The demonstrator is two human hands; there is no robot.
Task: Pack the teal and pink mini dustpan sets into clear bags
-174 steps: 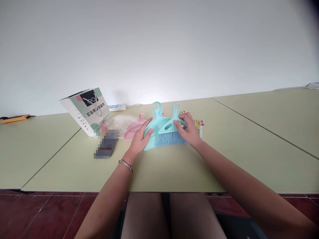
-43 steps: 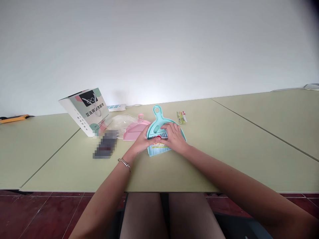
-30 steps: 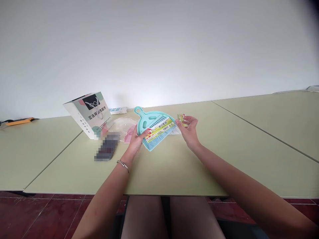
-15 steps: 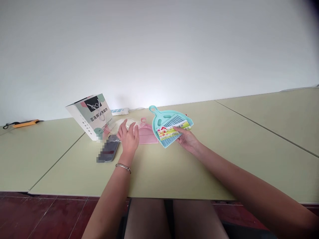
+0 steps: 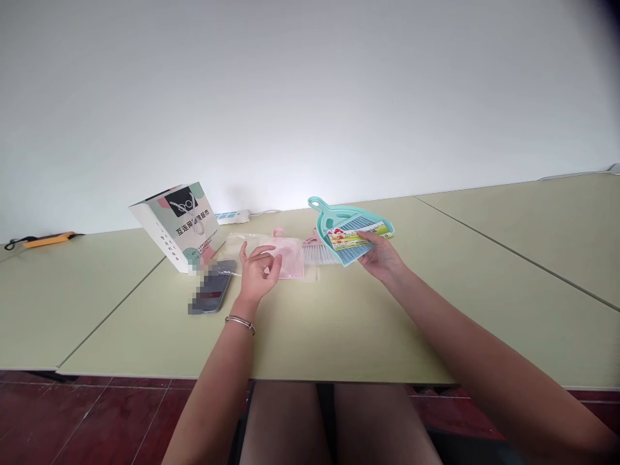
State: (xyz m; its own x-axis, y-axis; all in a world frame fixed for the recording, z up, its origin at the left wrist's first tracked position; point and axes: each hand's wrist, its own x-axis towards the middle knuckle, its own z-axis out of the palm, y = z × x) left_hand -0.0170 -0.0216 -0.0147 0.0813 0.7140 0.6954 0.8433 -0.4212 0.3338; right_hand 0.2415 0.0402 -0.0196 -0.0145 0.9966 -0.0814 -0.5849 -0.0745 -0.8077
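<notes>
My right hand (image 5: 380, 255) grips a turquoise dustpan (image 5: 358, 213) by its wide front part, with the thumb over a printed paper label (image 5: 346, 239). Under the label, a brush with blue bristles (image 5: 361, 250) lies in the pan. My left hand (image 5: 259, 271) hovers with curled, parted fingers and holds nothing. Beyond it a pink dustpan (image 5: 293, 265) lies on the table, partly covered by a clear plastic bag (image 5: 237, 244). A pink brush with pale bristles (image 5: 320, 252) sits beside the pink dustpan, partly behind the turquoise one.
A printed paper bag (image 5: 181, 219) stands at the left, with a phone (image 5: 213, 290) in front of it. Behind stands a white power strip (image 5: 232, 216) near the wall. An orange object with a black strap (image 5: 51, 240) lies far left on the table (image 5: 339, 336).
My right hand has moved the turquoise dustpan to the right and slightly away, uncovering the pink brush. My left hand has shifted slightly right and down, and the clear bag lies flatter.
</notes>
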